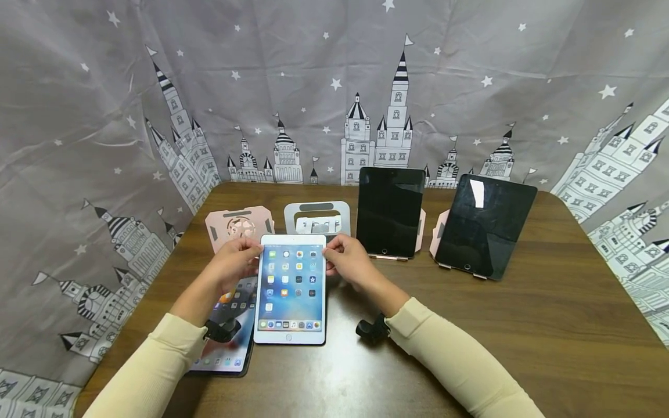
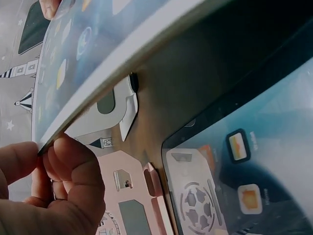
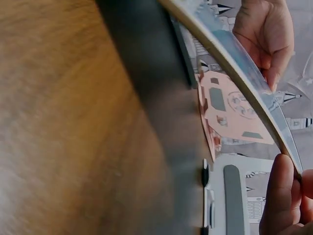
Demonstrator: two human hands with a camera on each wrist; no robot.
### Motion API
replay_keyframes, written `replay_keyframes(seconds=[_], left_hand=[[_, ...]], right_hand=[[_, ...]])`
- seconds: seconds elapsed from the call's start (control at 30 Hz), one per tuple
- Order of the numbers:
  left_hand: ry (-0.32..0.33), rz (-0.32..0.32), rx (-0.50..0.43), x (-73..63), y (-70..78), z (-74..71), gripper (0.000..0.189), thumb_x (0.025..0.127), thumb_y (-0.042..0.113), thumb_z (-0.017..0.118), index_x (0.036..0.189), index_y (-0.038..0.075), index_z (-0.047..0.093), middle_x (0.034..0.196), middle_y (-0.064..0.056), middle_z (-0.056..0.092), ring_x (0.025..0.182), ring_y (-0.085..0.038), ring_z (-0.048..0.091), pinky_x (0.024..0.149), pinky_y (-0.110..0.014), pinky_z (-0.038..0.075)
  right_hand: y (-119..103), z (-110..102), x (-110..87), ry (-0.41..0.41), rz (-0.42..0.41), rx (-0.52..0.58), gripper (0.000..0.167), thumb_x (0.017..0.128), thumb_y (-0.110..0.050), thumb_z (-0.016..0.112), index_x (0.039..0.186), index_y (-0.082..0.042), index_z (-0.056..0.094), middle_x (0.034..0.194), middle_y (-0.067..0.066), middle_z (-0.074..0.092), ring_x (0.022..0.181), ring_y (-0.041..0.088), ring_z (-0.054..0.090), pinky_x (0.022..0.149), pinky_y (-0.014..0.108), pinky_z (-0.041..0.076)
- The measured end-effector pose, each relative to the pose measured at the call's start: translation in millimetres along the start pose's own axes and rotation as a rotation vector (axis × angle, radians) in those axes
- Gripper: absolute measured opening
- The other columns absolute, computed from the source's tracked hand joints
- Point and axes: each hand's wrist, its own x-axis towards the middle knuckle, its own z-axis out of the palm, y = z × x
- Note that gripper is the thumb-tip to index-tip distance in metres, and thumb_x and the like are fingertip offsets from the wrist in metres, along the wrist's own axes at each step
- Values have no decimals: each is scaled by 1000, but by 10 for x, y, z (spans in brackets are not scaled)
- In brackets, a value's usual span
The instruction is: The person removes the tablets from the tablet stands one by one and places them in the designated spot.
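A white tablet (image 1: 290,290) with a lit home screen is held at its two upper corners. My left hand (image 1: 230,264) pinches the upper left corner between thumb and fingers, and my right hand (image 1: 350,261) pinches the upper right one. In both wrist views the tablet's thin edge shows raised above the table. Just behind it stands a silver-white tablet stand (image 1: 342,216), its lower part hidden by the tablet. Below my left wrist lies a larger dark-rimmed tablet (image 1: 216,353), screen lit, partly covered by my arm and the white tablet.
A pink stand (image 1: 247,222) with a round cutout stands behind my left hand. To the right, two black-screened tablets, one upright (image 1: 390,212) and one angled (image 1: 486,226), lean on pink stands. A grey castle-print curtain (image 1: 313,69) hangs behind the wooden table (image 1: 444,325).
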Motion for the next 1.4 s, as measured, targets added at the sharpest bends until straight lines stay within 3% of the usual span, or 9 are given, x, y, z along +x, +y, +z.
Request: replay_keyframes(seconds=[0.17, 0.7, 0.97, 1.4], left_hand=[[-9, -8, 26, -15, -41, 5, 24, 105, 19, 50, 113, -2, 56, 116, -16, 55, 93, -25, 56, 82, -35, 53], [-96, -64, 103, -68, -202, 40, 15, 104, 10, 47, 108, -3, 51, 99, -15, 56, 84, -24, 55, 71, -34, 55], [-89, -67, 131, -67, -274, 70, 10, 102, 4, 46, 105, -4, 50, 95, -16, 56, 78, -24, 56, 67, -33, 55], [-99, -91, 279, -115, -289, 55, 12, 100, 2, 50, 108, -6, 50, 95, -16, 55, 81, -23, 56, 68, -32, 56]], right_hand=[[77, 25, -43, -3, 11, 29, 4, 96, 1, 59, 93, 4, 56, 75, 11, 57, 64, 19, 58, 60, 35, 59], [225, 64, -158, -71, 106, 86, 5, 95, 3, 56, 91, 5, 53, 68, 9, 54, 56, 13, 57, 51, 23, 55], [293, 83, -176, -95, 155, 111, 6, 94, 5, 57, 91, 5, 52, 68, 10, 55, 54, 13, 57, 51, 23, 55], [362, 79, -117, -158, 159, -33, 10, 93, 3, 60, 85, 1, 54, 65, 8, 59, 50, 10, 58, 47, 19, 50]])
